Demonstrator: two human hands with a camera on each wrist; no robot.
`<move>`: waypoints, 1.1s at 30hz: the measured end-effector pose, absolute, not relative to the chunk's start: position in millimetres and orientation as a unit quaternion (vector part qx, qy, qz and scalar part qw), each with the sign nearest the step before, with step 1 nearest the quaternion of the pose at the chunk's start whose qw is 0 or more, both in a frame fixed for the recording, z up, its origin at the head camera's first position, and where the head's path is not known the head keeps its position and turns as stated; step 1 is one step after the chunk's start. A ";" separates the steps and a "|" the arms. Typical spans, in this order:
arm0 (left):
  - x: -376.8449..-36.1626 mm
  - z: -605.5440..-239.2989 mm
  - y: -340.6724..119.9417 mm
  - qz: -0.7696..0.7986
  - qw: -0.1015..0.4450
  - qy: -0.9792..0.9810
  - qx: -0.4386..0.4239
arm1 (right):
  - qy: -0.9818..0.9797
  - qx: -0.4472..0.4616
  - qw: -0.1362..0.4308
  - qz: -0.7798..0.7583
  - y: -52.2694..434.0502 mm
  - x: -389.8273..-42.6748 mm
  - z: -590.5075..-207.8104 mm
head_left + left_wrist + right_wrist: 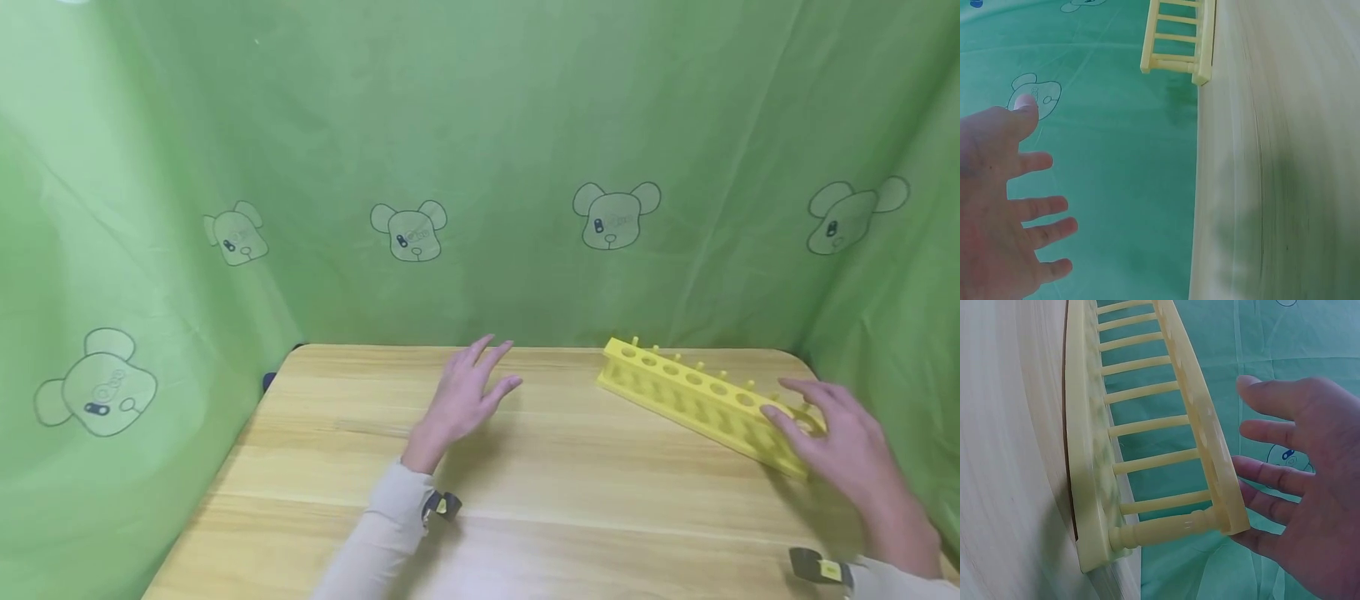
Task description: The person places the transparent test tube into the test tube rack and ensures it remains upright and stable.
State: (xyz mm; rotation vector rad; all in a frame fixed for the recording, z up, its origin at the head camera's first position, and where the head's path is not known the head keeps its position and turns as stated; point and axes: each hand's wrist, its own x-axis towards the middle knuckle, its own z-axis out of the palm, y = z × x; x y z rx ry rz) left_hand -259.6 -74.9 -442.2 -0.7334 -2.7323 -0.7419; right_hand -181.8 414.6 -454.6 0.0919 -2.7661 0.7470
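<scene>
A yellow test tube rack (693, 400) stands slantwise on the right half of the table, with a row of round holes along its top and upright pegs on its far side. My right hand (851, 433) hovers at the rack's near right end, thumb and fingers spread to either side of the top bar. In the right wrist view, straight fingers (1275, 475) overlap the bar's edge at that end. My left hand (465, 392) is raised over the middle of the table, fingers extended and holding nothing. The left wrist view shows its spread fingers well apart from the rack (1175, 37).
The wooden table (525, 500) runs back to a green curtain (510, 150) printed with bear heads, which also encloses both sides. Each forearm wears a dark wrist camera, the left camera (442, 505) and the right camera (813, 567).
</scene>
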 end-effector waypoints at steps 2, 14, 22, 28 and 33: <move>-260.0 -442.0 -70.7 -0.259 0.111 -0.926 -0.252 | -0.959 0.032 0.132 0.251 415.3 -182.0 -454.0; -262.9 -444.6 -51.5 -0.280 0.099 -0.923 -0.246 | -0.958 0.048 0.140 0.244 416.7 -181.7 -457.7; -265.5 -444.4 -41.3 -0.286 0.113 -0.918 -0.250 | -0.959 0.055 0.147 0.236 415.2 -181.5 -456.6; -267.7 -441.6 -33.8 -0.278 0.112 -0.918 -0.258 | -0.959 0.056 0.159 0.226 416.1 -182.0 -458.0; -271.6 -443.4 -26.4 -0.266 0.116 -0.919 -0.268 | -0.957 0.060 0.168 0.230 416.8 -181.8 -460.1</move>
